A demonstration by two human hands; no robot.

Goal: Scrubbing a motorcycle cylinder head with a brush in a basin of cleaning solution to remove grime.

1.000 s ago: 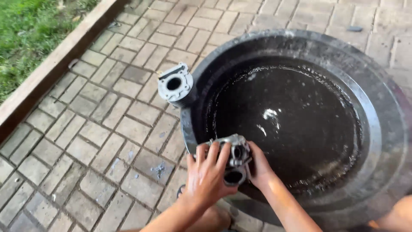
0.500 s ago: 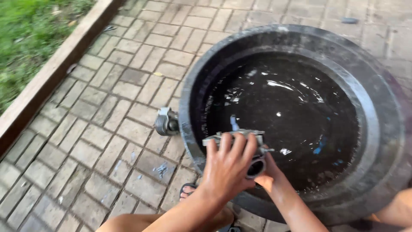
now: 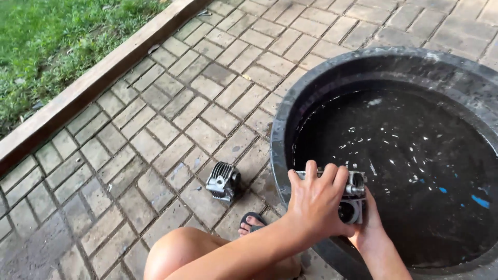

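Both my hands hold a grey metal engine part [image 3: 355, 194] over the near edge of a large black tub [image 3: 290, 111] filled with dark water. My left hand [image 3: 316, 202] covers its top, fingers spread over it. My right hand [image 3: 368, 228] grips it from below and is mostly hidden behind the part and my left hand. A second grey finned engine part [image 3: 223, 181] lies on the brick paving just left of the tub, beside my foot in a dark sandal [image 3: 251, 222].
Grey brick paving [image 3: 171, 119] stretches to the left and far side. A wooden border [image 3: 93, 85] runs diagonally, with grass [image 3: 57, 41] beyond it. My bare knee [image 3: 174, 254] is at the bottom.
The finned part that sat on the tub's rim now lies on the paving beside the tub. My hands stay on the other part at the near rim.
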